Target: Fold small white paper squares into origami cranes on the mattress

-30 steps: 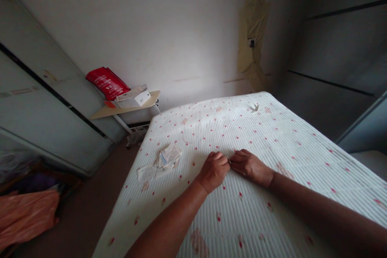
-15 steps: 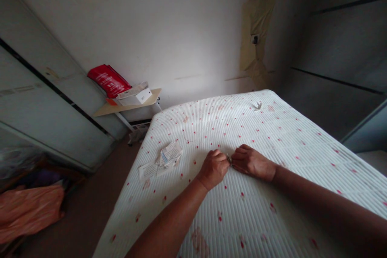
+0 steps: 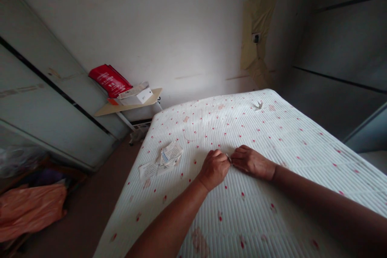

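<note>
Over the middle of the mattress (image 3: 193,201), white and ribbed with red dots, my left hand (image 3: 214,169) and my right hand (image 3: 250,163) meet almost knuckle to knuckle. Both are closed, fingers pinched on a small piece of paper (image 3: 229,158), greyish and mostly hidden between them. Left of my hands lie several cut pieces of printed newspaper (image 3: 171,155), partly stacked. Farther back, toward the right, stands a small folded paper shape (image 3: 258,106) with raised points.
A small side table (image 3: 105,109) beyond the mattress's far left corner bears a red plastic bag (image 3: 110,80) and a white box (image 3: 142,96). Orange cloth or plastic (image 3: 33,209) lies low at left. A taped wall socket (image 3: 256,38) is at the back; cabinets flank both sides.
My hands keep almost the same place and grip; the bit of paper between them shows slightly less. The view has shifted very slightly.
</note>
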The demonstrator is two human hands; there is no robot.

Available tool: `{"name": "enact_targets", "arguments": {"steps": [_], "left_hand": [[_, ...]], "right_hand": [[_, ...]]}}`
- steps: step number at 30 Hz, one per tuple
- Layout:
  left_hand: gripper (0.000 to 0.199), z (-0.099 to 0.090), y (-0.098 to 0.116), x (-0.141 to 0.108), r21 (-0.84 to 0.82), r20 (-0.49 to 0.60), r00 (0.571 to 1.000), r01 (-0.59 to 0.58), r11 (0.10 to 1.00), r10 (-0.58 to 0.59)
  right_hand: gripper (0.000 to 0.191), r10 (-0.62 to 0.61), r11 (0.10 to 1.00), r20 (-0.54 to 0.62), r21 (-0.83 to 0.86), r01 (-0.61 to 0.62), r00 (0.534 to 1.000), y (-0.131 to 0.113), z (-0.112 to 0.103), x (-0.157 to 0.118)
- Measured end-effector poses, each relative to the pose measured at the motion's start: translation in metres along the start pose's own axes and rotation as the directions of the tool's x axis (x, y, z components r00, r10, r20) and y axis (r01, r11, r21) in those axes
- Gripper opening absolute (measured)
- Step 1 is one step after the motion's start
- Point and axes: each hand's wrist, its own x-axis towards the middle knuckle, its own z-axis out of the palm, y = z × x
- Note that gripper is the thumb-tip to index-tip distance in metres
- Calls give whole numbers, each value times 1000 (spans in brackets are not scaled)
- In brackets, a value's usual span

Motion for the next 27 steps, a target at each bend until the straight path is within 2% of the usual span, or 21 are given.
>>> {"name": "enact_targets", "arguments": {"steps": [18,27], "left_hand": [[27,-1,0,0,-7,-14,1000,24,1000,-24],[28,-2,1,0,6,18,1000,-8,1000,8]], "right_hand": [[30,-40,994,-29,-106,37,999,-4,1,1],[31,-118,990,76,-67,123,990,1,-7,4]]}}
